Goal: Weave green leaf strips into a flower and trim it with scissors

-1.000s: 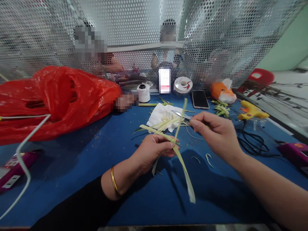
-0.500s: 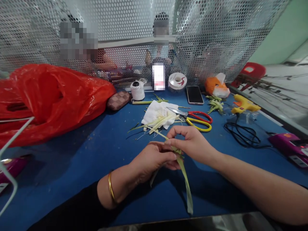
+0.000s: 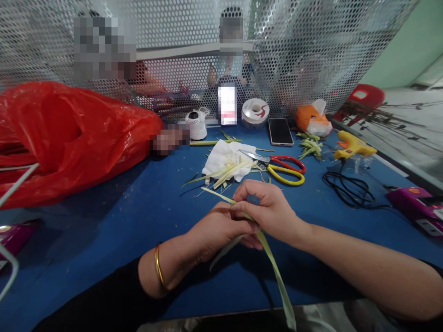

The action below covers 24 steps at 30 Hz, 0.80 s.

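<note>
My left hand (image 3: 217,230), a gold bangle on its wrist, and my right hand (image 3: 268,207) meet just above the blue table (image 3: 121,221). Both pinch the same bunch of pale green leaf strips (image 3: 273,267). One long strip hangs down towards the table's near edge; a thinner one pokes out to the upper left. Fingers of both hands are closed over the crossing point, which they hide. Beyond my hands lies a white cloth (image 3: 224,159) with more cut strips on it, and red-and-yellow scissors (image 3: 285,168) rest to its right.
A big red plastic bag (image 3: 69,133) fills the left. Along the perforated metal screen stand a white spool (image 3: 196,123), a ribbon roll (image 3: 255,110), a phone (image 3: 280,131) and an orange object (image 3: 312,121). A yellow glue gun (image 3: 353,145) and black cord (image 3: 349,191) lie right. People sit behind the screen.
My right hand has come down from a raised strip to join my left hand at the crossing. The long strip now hangs lower, and the upright strip is folded out of sight.
</note>
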Each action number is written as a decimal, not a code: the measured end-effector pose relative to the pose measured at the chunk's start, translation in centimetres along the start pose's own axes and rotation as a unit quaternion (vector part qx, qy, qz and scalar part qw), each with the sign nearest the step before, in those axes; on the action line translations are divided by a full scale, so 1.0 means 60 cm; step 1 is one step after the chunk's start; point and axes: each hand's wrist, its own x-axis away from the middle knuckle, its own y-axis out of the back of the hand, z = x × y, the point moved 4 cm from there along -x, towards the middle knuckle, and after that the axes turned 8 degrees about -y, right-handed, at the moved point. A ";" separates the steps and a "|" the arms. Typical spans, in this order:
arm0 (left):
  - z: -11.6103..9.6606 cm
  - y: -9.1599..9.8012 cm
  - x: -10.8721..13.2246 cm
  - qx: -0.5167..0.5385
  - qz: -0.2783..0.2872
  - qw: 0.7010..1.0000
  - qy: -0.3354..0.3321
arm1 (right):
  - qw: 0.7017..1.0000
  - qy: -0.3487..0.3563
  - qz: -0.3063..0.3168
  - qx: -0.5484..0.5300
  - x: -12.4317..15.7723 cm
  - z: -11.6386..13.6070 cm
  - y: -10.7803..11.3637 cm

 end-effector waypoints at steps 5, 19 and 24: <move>-0.013 0.014 -0.003 0.022 -0.062 0.997 -0.038 | 0.994 0.079 -0.036 0.069 -0.008 0.013 0.027; -0.046 0.051 -0.007 0.133 -0.199 0.945 -0.222 | 0.976 -0.071 0.110 -0.176 -0.005 -0.011 -0.041; -0.040 0.048 -0.011 0.096 -0.173 0.951 -0.239 | 0.981 -0.095 0.004 -0.170 -0.001 -0.021 -0.048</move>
